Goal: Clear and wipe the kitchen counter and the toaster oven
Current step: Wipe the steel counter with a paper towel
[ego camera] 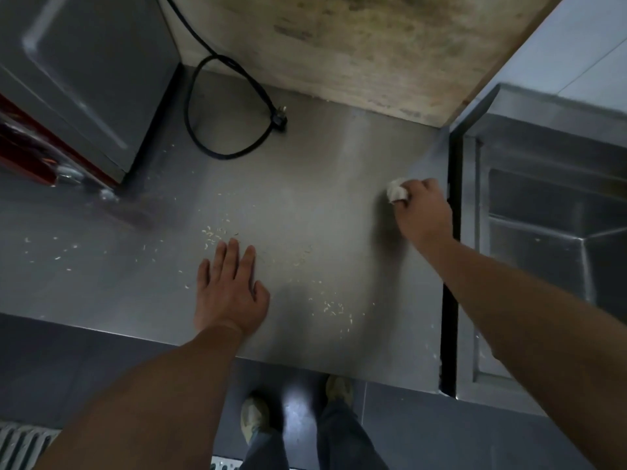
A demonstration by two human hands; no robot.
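— While the left hand (230,290) lies flat on the steel, what is the right hand (422,212) doing?

— It grips a crumpled white cloth (397,191), fingers curled round the wad, and presses it on the kitchen counter (322,184) near the right edge. The cloth pokes out on the hand's left side.

— And the left hand, how far open?

— Fully spread, palm down, fingers straight and pointing to the far side, thumb out to the right. It holds nothing; it rests on the counter close to the near edge.

— What lies around it?

— Pale crumbs (213,234) just beyond the fingertips, more scattered to the left, and another patch (334,308) to the right near the front edge.

— Where is the toaster oven (84,79)?

— Far left on the counter, grey-topped with a red front, well apart from both hands. A black power cord (210,106) loops beside it, its plug (278,120) lying loose on the steel.

— Anything else?

— A stained wooden board (356,45) stands at the far side. Right of a dark gap, a steel sink (549,232). Below the counter, the person's shoes (254,418) on a dark floor.
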